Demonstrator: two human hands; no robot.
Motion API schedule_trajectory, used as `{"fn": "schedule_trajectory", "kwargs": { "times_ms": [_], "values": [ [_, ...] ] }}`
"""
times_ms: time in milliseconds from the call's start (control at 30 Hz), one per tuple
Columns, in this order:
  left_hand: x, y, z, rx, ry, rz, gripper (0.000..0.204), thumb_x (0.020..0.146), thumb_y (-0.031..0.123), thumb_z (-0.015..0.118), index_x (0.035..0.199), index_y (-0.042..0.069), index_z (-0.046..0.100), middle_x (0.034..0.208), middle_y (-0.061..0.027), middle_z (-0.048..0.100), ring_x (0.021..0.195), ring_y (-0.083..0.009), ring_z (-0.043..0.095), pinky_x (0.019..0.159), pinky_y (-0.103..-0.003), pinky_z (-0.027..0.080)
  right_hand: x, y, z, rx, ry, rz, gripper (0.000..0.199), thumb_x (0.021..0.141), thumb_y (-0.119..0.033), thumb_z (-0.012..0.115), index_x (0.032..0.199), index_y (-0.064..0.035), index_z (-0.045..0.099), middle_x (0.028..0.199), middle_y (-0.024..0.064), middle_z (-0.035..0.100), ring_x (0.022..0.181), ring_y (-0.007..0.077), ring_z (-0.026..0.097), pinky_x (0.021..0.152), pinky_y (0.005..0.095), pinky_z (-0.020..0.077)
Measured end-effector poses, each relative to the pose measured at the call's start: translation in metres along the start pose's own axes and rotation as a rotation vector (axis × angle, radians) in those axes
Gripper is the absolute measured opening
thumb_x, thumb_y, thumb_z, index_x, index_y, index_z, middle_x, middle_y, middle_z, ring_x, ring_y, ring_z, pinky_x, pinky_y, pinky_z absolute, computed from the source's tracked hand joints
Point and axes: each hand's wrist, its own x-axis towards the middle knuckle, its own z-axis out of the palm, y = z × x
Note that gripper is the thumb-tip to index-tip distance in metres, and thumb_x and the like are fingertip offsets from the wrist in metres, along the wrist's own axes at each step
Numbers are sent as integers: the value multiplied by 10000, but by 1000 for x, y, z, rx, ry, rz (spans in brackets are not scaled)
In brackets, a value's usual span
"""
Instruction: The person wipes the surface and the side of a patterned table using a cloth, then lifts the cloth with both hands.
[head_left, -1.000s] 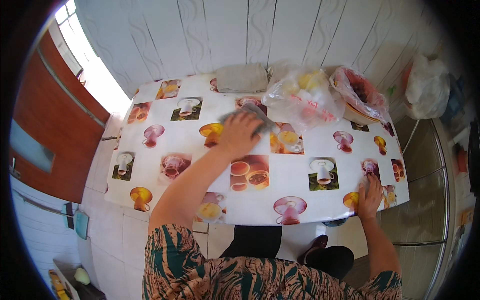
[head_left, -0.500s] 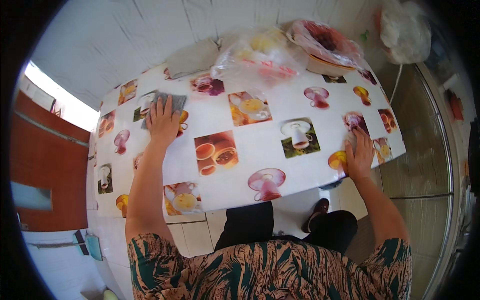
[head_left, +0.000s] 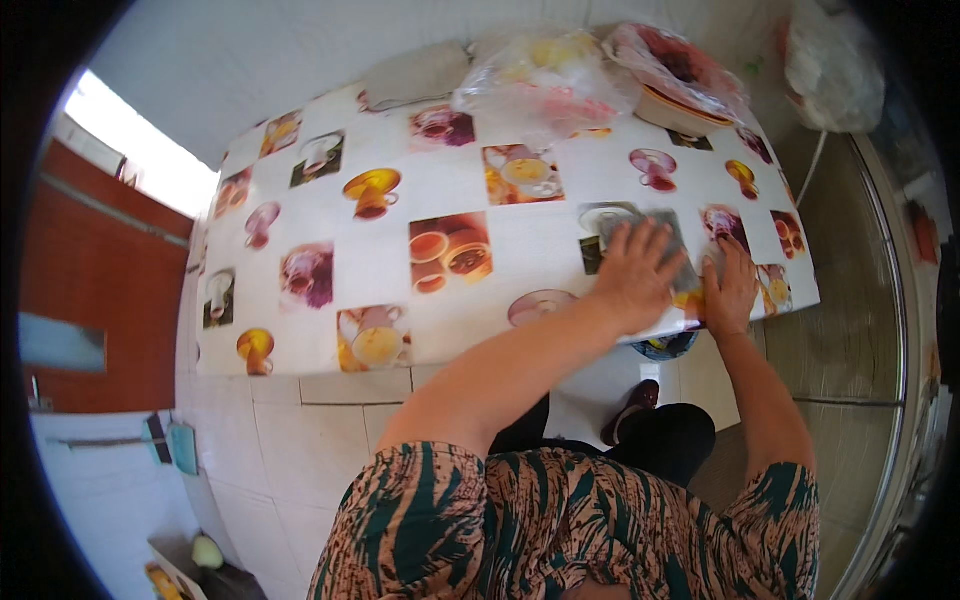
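My left hand [head_left: 640, 280] lies flat with its fingers spread on a grey cloth [head_left: 682, 268], pressing it to the patterned tablecloth [head_left: 540, 250] near the table's front right. Part of the cloth is hidden under the palm. My left forearm reaches across to the right over the front edge. Beside it, my right hand [head_left: 733, 290] rests on the tablecloth at the right front edge, fingers stretched forward and thumb apart. A small gap separates the two hands.
At the back stand a folded grey cloth [head_left: 415, 77], a clear plastic bag [head_left: 540, 85] with yellowish contents and a bag-lined basin [head_left: 680, 110]. A white plastic bag [head_left: 835, 75] hangs at the right, above a glossy cabinet [head_left: 850, 300]. Below the front edge shows a bin [head_left: 667, 347].
My left hand has slid the grey cloth from the table's left side across to the right, near my right hand. The right hand stays at the edge. The view has shifted slightly.
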Motion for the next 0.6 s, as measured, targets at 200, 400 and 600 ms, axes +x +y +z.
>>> {"fn": "schedule_trajectory", "kwargs": {
  "times_ms": [200,400,600],
  "values": [
    [-124,-10,-53,-43,78,-53,599,895,342,569,1443,152,422,1521,-162,323,1422,-337,262,1160,-515,159,-1,15,4,-24,13,-64,439,944,-327,509,1310,-86,509,1373,115,502,1274,323,441,1037,488,328],
    [-270,-101,-131,278,208,-559,608,866,254,628,1433,135,442,1517,-151,343,1391,-336,324,1126,-494,241,-4,8,4,-76,-7,-43,440,951,-320,503,1327,-91,496,1387,102,491,1286,311,431,1033,488,325],
    [-402,-217,-169,570,345,-1144,566,955,417,497,1463,184,411,1505,-151,371,1389,-321,333,1122,-502,222,-1,4,4,-108,-43,-27,445,957,-309,498,1344,-90,481,1400,101,475,1295,306,424,1043,492,315]
  ]
}}
